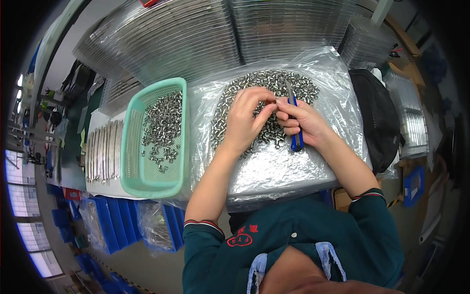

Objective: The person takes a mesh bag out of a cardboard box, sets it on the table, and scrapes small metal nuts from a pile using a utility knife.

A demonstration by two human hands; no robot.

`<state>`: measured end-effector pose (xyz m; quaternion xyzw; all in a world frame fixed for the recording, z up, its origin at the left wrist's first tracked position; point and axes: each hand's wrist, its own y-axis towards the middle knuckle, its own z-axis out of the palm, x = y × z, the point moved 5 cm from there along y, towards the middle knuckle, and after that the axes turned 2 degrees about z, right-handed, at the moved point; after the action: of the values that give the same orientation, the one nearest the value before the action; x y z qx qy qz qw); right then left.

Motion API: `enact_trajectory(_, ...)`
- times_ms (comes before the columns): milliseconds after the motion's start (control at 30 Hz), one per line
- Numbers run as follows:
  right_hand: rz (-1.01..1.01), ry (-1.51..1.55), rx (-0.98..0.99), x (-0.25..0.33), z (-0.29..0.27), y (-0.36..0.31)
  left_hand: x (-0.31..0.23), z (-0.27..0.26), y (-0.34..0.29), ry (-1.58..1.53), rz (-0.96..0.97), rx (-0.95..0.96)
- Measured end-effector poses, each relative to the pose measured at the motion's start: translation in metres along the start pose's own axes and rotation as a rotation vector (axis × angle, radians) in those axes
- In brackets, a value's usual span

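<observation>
Over a wide pile of small shiny metal fittings [230, 108], both my hands meet at the fingertips. A blue utility knife [297, 139] lies in my right hand [306, 120], its blade pointing away from me and its handle end below the curled fingers. My left hand [249, 115] is closed in a pinch against the right fingertips; whatever it holds there is too small to make out. Beneath the pile, clear plastic sheeting [259, 179] covers the table. Left of my left forearm stands a mint-green plastic basket [183, 147] with more of the same fittings inside.
Stacks of clear plastic trays [171, 41] rise along the far side. Left of the basket lies a row of metal rods [105, 152]. A black bag [374, 117] sits at the table's right edge. Blue bins [115, 223] stand below the table at left.
</observation>
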<state>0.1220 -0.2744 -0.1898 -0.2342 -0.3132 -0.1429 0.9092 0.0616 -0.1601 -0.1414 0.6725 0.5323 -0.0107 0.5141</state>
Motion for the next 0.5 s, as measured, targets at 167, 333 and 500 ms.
enact_trajectory(167,-0.021,-0.023,0.018,0.0049,0.0029,-0.0015,-0.0007,0.0034,-0.0001,-0.041,-0.055,0.029)
enact_trajectory(333,-0.018,0.007,-0.01,0.0032,0.0019,-0.0014,0.0037,0.0052,-0.0029,-0.087,-0.074,0.018)
enact_trajectory(500,-0.086,-0.159,-0.063,0.0048,0.0024,-0.0016,-0.0019,0.0053,-0.001,0.071,0.052,0.03)
